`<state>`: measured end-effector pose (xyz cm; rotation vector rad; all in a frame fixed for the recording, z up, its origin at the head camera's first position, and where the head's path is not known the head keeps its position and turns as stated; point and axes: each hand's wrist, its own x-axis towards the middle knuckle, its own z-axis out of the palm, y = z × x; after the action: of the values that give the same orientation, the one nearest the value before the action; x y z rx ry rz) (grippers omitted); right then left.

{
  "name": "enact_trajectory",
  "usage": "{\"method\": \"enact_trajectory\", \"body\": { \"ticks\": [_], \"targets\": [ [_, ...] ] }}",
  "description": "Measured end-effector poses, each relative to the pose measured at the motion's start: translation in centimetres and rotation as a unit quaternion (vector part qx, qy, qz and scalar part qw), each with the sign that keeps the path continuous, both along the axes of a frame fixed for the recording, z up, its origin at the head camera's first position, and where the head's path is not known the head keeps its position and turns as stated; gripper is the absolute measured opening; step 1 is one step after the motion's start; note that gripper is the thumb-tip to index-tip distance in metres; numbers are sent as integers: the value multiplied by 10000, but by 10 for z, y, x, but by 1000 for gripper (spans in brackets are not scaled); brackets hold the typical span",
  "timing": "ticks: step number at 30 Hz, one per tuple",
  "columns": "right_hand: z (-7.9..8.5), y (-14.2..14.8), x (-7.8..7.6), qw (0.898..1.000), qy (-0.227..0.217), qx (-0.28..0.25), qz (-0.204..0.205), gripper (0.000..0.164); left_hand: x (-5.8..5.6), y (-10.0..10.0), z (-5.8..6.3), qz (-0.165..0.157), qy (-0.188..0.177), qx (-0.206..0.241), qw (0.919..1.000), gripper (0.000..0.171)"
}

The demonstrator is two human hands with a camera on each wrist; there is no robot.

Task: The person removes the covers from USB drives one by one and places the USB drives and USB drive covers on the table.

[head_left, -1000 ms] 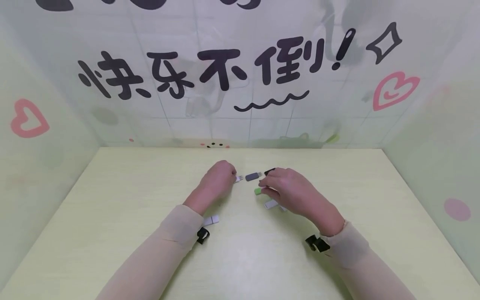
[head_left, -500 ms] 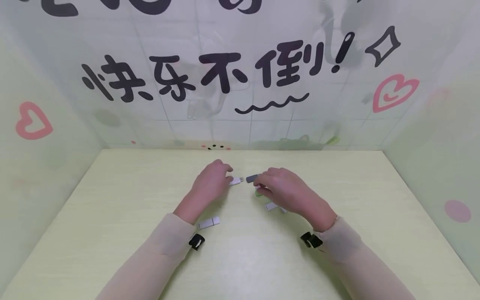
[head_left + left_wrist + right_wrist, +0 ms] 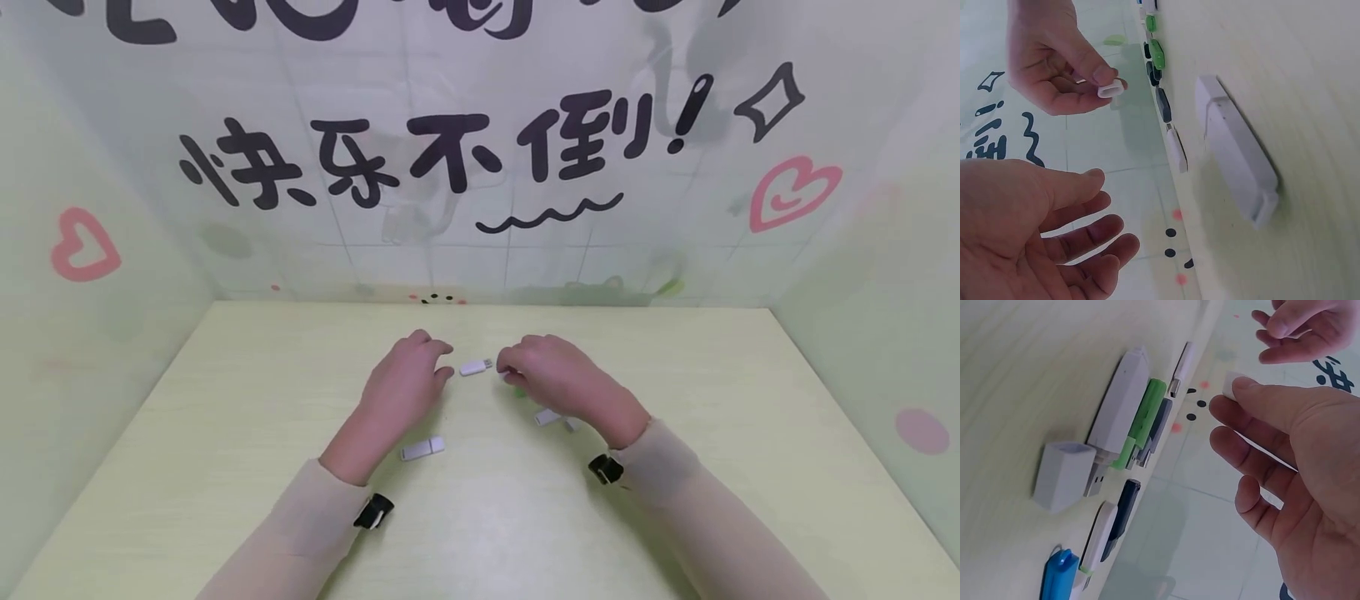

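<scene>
My left hand (image 3: pixel 401 387) hovers with parted fingers just left of an uncapped white USB stick (image 3: pixel 474 367), holding nothing; its metal plug points right. Between thumb and index finger, my right hand (image 3: pixel 555 375) pinches a small white cap (image 3: pixel 1110 91), its hollow end visible in the left wrist view. The right hand hides part of a row of USB sticks in the head view. The right wrist view shows these: a green one (image 3: pixel 1149 412), a grey one (image 3: pixel 1160 428) and a larger pale one (image 3: pixel 1121 403) with its loose cap (image 3: pixel 1063 475).
A capped white USB stick (image 3: pixel 422 449) lies nearer the body, beside the left wrist. Further right are a dark stick (image 3: pixel 1124 512), a white one (image 3: pixel 1099 534) and a blue one (image 3: pixel 1060 575). Printed walls (image 3: pixel 480 267) enclose the pale tabletop (image 3: pixel 480 517) behind and at both sides.
The left hand has let go of the uncapped white USB stick and drawn back to the left. My right hand has moved left, over the grey stick, with the cap.
</scene>
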<state>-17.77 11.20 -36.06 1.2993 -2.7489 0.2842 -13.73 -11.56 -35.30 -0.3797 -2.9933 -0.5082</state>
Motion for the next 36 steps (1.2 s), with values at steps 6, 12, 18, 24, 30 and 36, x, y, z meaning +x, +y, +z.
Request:
{"method": "enact_trajectory", "body": {
  "ticks": [6, 12, 18, 24, 30, 36],
  "targets": [
    [-3, -8, -6, 9998, -97, 183, 31, 5, 13, -10, -4, 15, 202, -68, 9998, 33],
    [-9, -17, -15, 9990, -115, 435, -17, 5, 23, -16, -6, -48, 406, -24, 9992, 35],
    [-15, -24, -21, 9974, -241, 674, -70, 5, 31, -23, -7, -77, 595, -63, 9982, 35],
    [-17, -25, -22, 9973, -316, 665, -54, 7, 35, -27, -8, -79, 628, -77, 9980, 35],
    [-19, -25, -23, 9972, -319, 675, -106, 11, 39, -30, -9, -72, 645, -93, 9978, 35],
    [-17, -26, -23, 9960, -222, 838, -235, 11, 42, -32, -9, -113, 745, -117, 9971, 34]
  ]
}}
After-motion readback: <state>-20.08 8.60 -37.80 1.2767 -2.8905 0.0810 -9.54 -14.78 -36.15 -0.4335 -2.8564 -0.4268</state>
